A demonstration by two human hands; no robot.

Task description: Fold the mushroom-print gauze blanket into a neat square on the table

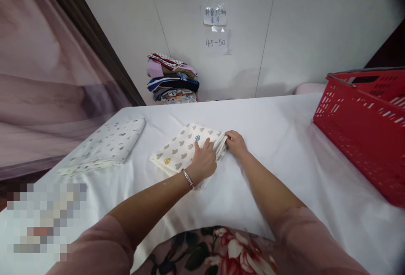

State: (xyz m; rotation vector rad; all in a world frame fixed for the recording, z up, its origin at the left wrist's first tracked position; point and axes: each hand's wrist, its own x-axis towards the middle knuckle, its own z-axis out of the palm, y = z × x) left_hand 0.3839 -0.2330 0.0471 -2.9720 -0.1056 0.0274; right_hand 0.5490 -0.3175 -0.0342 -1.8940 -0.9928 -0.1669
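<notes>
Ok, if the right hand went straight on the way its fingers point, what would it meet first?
The cream cloth with grey shapes: the right hand is touching its right corner. Whether it would slide over or under is hard to tell.

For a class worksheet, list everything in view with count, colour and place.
Grey-print cloth: 1, cream, folded, centre
Dark-print cloth: 1, white, folded, left
Sheet: 1, white, under both cloths
Basket: 1, red, right
Fabric stack: 1, multicoloured, beyond sheet's far edge
Paper notes: 2, white, back wall
Curtain: 1, pink, left
Pink item: 1, partly hidden, left of basket
Blurred patch: 1, contents unclear, lower left
Garment: 1, pink, floral, bottom
Bracelet: 1, silver, left wrist
Left hand: 1, on grey-print cloth
Right hand: 1, holding its right corner
</notes>
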